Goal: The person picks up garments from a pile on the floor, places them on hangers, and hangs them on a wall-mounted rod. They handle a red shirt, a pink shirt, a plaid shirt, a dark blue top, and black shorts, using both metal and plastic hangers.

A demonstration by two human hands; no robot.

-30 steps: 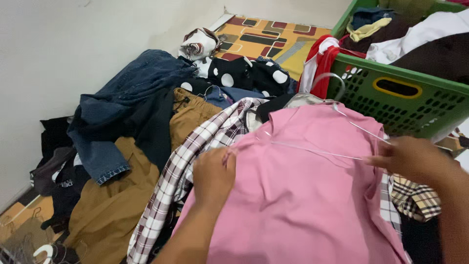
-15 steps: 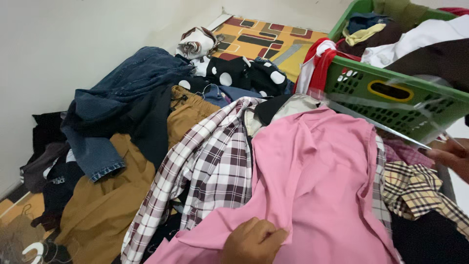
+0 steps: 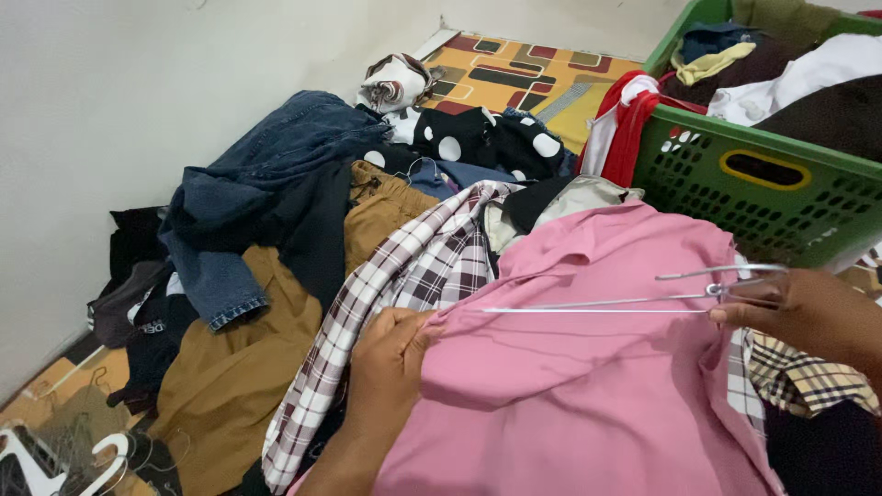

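A pink shirt [image 3: 588, 386] lies spread on top of a heap of clothes in front of me. My left hand [image 3: 390, 354] pinches its left edge, beside a brown and white plaid shirt [image 3: 404, 285]. My right hand [image 3: 795, 308] grips a thin wire hanger [image 3: 597, 306] by its hook end. The hanger lies level just above the pink shirt, its long bar pointing left toward my left hand.
A green perforated laundry basket [image 3: 763, 174] full of clothes stands at the upper right. Dark denim [image 3: 266, 174], tan trousers [image 3: 230, 367] and a black polka-dot garment [image 3: 478, 142] are piled to the left. Several hangers [image 3: 64, 455] lie at the lower left, near the wall.
My right hand has brought the wire hanger back from the right, over the pink shirt. My left hand moved up from the shirt's lower hem to its left edge.
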